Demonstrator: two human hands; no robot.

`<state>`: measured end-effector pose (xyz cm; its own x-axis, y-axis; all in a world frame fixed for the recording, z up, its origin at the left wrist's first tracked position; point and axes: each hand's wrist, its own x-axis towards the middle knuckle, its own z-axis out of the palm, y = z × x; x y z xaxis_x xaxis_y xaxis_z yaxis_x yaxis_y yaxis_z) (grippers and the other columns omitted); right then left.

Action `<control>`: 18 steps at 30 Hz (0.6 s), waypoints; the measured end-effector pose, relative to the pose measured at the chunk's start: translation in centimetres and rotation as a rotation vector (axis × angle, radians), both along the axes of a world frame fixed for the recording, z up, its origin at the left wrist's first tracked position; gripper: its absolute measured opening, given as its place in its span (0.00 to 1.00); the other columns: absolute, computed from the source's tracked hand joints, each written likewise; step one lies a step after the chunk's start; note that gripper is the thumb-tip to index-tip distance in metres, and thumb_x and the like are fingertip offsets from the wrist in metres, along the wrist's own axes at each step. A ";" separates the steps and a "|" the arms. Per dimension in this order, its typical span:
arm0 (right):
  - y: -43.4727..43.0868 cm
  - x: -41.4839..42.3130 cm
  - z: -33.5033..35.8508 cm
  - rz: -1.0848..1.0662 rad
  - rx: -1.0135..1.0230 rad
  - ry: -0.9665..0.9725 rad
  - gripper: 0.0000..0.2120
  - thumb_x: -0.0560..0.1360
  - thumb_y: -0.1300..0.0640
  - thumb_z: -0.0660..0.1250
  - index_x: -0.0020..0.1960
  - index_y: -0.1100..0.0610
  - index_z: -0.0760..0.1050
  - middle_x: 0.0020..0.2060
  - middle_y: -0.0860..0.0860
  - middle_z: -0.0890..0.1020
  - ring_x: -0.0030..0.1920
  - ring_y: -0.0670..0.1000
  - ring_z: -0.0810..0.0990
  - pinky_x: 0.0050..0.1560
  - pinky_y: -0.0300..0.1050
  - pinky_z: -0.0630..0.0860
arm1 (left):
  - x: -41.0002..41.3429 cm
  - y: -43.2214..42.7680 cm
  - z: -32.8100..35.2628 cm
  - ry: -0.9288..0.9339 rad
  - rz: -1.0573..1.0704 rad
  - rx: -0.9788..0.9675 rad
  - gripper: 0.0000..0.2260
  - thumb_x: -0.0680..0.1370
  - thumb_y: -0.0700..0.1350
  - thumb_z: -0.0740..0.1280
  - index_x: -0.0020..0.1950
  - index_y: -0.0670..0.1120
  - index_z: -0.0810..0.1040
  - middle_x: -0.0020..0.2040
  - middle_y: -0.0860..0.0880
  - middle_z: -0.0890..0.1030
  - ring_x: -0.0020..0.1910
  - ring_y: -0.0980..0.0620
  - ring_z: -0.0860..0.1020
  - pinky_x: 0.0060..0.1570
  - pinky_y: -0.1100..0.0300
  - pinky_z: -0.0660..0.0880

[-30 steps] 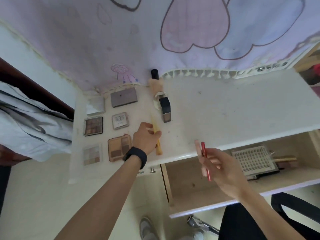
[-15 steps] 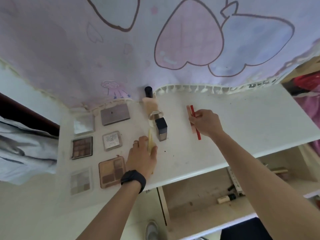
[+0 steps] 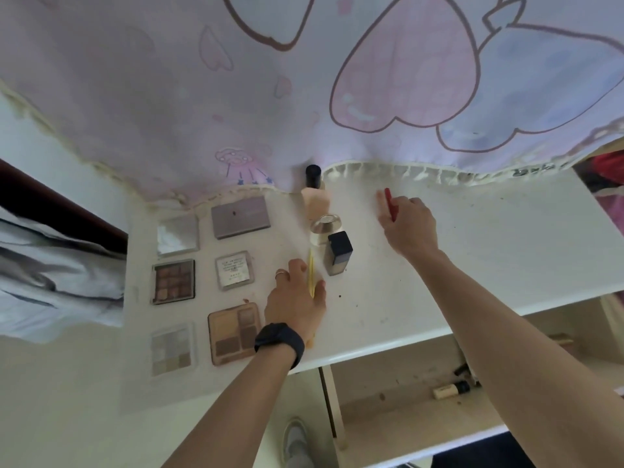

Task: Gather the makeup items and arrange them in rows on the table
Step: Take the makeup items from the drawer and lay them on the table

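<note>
Pinched in the right hand (image 3: 408, 224), a red pencil (image 3: 389, 201) is best laid parallel to the dark bottle (image 3: 339, 253); a yellow pencil (image 3: 310, 271) is gripped by the left hand (image 3: 293, 300).

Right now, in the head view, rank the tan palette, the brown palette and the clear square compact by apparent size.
1. tan palette, though nearest the camera
2. brown palette
3. clear square compact, only slightly smaller

Palettes (image 3: 240, 217) in two columns on table (image 3: 489, 258) left; bottles (image 3: 339, 253) right of them; tube (image 3: 450, 390) in drawer (image 3: 388, 417).
</note>
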<state>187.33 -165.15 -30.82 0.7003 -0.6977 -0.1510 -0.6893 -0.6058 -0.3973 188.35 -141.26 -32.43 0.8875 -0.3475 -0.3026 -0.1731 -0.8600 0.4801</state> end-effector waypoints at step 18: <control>2.3 -7.7 0.8 -0.048 0.080 -0.207 0.21 0.80 0.52 0.67 0.71 0.53 0.73 0.67 0.55 0.78 0.67 0.58 0.73 0.67 0.51 0.69 | -1.7 -1.4 1.7 -0.011 0.054 0.073 0.13 0.83 0.50 0.58 0.66 0.47 0.65 0.59 0.42 0.72 0.52 0.38 0.77 0.44 0.47 0.75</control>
<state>179.63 -162.88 -30.00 0.6885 -0.7224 -0.0633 -0.6151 -0.5355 -0.5788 186.63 -142.68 -30.69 0.9076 -0.2766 -0.3157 -0.1303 -0.9007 0.4145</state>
